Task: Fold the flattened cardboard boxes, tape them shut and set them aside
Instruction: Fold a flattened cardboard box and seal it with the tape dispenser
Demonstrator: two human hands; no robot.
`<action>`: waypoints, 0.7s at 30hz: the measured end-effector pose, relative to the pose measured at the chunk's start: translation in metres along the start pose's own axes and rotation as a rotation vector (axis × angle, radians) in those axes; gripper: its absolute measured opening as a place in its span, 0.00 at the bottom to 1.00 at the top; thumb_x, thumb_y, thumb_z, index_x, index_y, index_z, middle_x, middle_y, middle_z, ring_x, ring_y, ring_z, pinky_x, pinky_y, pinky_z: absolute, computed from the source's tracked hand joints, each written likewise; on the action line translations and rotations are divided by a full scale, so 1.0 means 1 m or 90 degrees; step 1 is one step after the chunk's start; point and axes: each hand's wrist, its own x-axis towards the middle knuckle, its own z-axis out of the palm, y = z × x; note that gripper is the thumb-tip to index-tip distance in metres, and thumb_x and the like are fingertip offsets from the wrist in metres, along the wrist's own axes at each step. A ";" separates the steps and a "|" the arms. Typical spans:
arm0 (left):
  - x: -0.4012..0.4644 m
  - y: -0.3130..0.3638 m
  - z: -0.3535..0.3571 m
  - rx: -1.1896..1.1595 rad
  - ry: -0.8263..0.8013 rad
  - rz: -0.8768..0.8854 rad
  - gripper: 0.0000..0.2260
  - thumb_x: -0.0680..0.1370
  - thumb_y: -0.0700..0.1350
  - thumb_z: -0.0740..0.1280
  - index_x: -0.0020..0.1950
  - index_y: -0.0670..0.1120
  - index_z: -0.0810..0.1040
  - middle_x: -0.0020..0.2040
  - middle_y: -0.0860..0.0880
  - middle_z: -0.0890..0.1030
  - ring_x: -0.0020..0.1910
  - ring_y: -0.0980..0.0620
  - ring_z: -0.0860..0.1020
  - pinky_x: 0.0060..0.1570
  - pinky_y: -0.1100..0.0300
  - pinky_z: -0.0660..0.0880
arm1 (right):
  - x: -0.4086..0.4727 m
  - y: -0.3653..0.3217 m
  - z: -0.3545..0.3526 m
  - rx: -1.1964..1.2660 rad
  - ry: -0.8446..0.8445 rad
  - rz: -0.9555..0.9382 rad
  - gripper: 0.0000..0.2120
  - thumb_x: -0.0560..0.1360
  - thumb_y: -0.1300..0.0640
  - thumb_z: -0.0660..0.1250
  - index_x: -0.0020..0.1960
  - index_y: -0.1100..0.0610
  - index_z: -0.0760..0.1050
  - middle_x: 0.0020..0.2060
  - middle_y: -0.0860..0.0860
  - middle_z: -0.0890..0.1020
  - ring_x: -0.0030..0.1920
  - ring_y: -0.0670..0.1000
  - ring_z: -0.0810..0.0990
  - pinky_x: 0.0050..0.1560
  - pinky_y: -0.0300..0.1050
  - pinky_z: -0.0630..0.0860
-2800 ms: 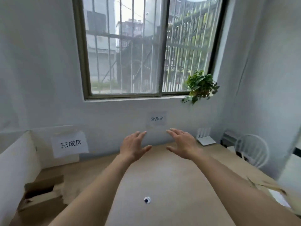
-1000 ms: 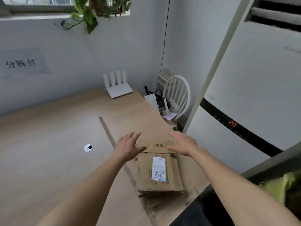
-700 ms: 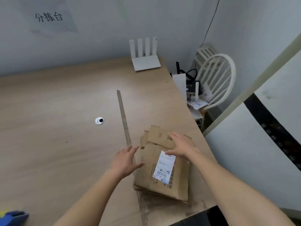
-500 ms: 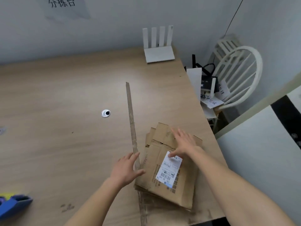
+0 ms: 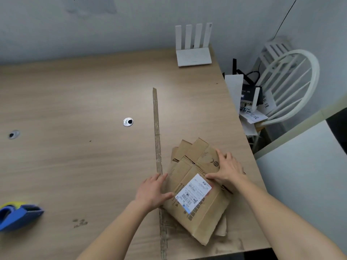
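A stack of flattened cardboard boxes (image 5: 201, 214) lies at the near right corner of the wooden table (image 5: 75, 102). The top one carries a white shipping label (image 5: 193, 190). My left hand (image 5: 153, 190) touches the stack's left edge, fingers straight and thumb against the top box. My right hand (image 5: 228, 168) rests flat on the top box just beyond the label, fingers spread. A blue and yellow tape dispenser (image 5: 17, 215) sits at the table's near left.
A long cardboard strip (image 5: 157, 147) runs along the table left of the stack. A white router (image 5: 193, 51) stands at the far edge by the wall. A white chair (image 5: 289, 85) with papers and cables is off the table's right side. Two metal grommets (image 5: 128, 121) are set in the tabletop.
The view swung from the window down to the table's right corner. Both hands came down onto the stack; the left now touches its left edge, the right lies on top.
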 end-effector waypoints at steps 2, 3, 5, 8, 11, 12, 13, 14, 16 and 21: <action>-0.005 0.001 0.004 0.004 -0.002 -0.002 0.40 0.76 0.69 0.64 0.82 0.56 0.53 0.81 0.49 0.60 0.78 0.47 0.61 0.75 0.51 0.60 | -0.010 0.006 0.006 0.002 0.007 0.047 0.63 0.59 0.21 0.70 0.81 0.48 0.43 0.68 0.58 0.67 0.66 0.58 0.73 0.61 0.52 0.73; -0.007 0.002 0.006 0.006 -0.005 -0.003 0.40 0.76 0.69 0.64 0.82 0.55 0.53 0.81 0.48 0.59 0.77 0.46 0.61 0.75 0.50 0.61 | -0.014 0.008 0.009 0.004 0.002 0.072 0.64 0.59 0.21 0.69 0.81 0.48 0.43 0.68 0.59 0.67 0.65 0.59 0.73 0.61 0.52 0.74; -0.010 0.003 0.012 0.008 0.002 -0.011 0.40 0.76 0.68 0.64 0.82 0.55 0.53 0.81 0.47 0.57 0.78 0.46 0.60 0.75 0.50 0.61 | -0.023 0.013 0.016 0.010 -0.008 0.110 0.63 0.60 0.20 0.68 0.81 0.50 0.42 0.69 0.60 0.66 0.66 0.59 0.73 0.60 0.52 0.74; -0.012 0.007 0.021 -0.011 0.036 -0.040 0.40 0.76 0.66 0.65 0.82 0.56 0.51 0.82 0.43 0.50 0.79 0.42 0.58 0.74 0.49 0.63 | -0.035 0.019 0.028 0.050 -0.006 0.158 0.62 0.62 0.21 0.67 0.81 0.51 0.42 0.72 0.62 0.64 0.68 0.61 0.72 0.61 0.54 0.74; -0.015 0.008 0.032 -0.056 0.029 -0.065 0.42 0.75 0.67 0.66 0.82 0.56 0.50 0.81 0.40 0.53 0.78 0.41 0.61 0.71 0.48 0.67 | -0.049 0.023 0.041 0.102 -0.001 0.208 0.62 0.63 0.21 0.66 0.81 0.52 0.42 0.72 0.62 0.64 0.68 0.62 0.72 0.61 0.55 0.73; -0.016 0.009 0.036 -0.074 0.022 -0.067 0.42 0.75 0.67 0.66 0.82 0.55 0.50 0.80 0.40 0.56 0.76 0.41 0.63 0.69 0.49 0.69 | -0.053 0.024 0.046 0.123 0.000 0.221 0.61 0.63 0.21 0.66 0.81 0.52 0.43 0.73 0.62 0.65 0.69 0.63 0.71 0.62 0.55 0.73; -0.018 0.010 0.040 -0.099 0.015 -0.065 0.42 0.75 0.66 0.67 0.82 0.54 0.51 0.79 0.41 0.58 0.75 0.41 0.65 0.67 0.49 0.70 | -0.057 0.024 0.050 0.147 -0.002 0.231 0.61 0.63 0.21 0.66 0.81 0.52 0.44 0.73 0.62 0.64 0.70 0.63 0.70 0.63 0.57 0.73; -0.019 0.012 0.045 -0.133 0.009 -0.061 0.43 0.75 0.65 0.68 0.82 0.54 0.51 0.78 0.41 0.58 0.74 0.41 0.65 0.66 0.49 0.70 | -0.061 0.023 0.055 0.180 -0.007 0.237 0.61 0.63 0.21 0.67 0.81 0.52 0.44 0.74 0.61 0.63 0.71 0.63 0.69 0.65 0.58 0.72; -0.021 0.016 0.053 -0.223 0.011 -0.058 0.43 0.75 0.62 0.70 0.82 0.53 0.51 0.79 0.39 0.56 0.77 0.41 0.61 0.70 0.48 0.67 | -0.069 0.021 0.062 0.273 -0.019 0.237 0.60 0.63 0.23 0.69 0.82 0.52 0.46 0.77 0.61 0.60 0.75 0.63 0.65 0.69 0.62 0.69; -0.033 0.006 0.054 -0.356 0.100 -0.066 0.48 0.71 0.59 0.76 0.82 0.53 0.50 0.78 0.41 0.62 0.76 0.43 0.63 0.71 0.45 0.68 | -0.096 0.008 0.060 0.446 0.025 0.213 0.59 0.61 0.26 0.73 0.81 0.53 0.53 0.78 0.55 0.61 0.76 0.60 0.64 0.73 0.63 0.67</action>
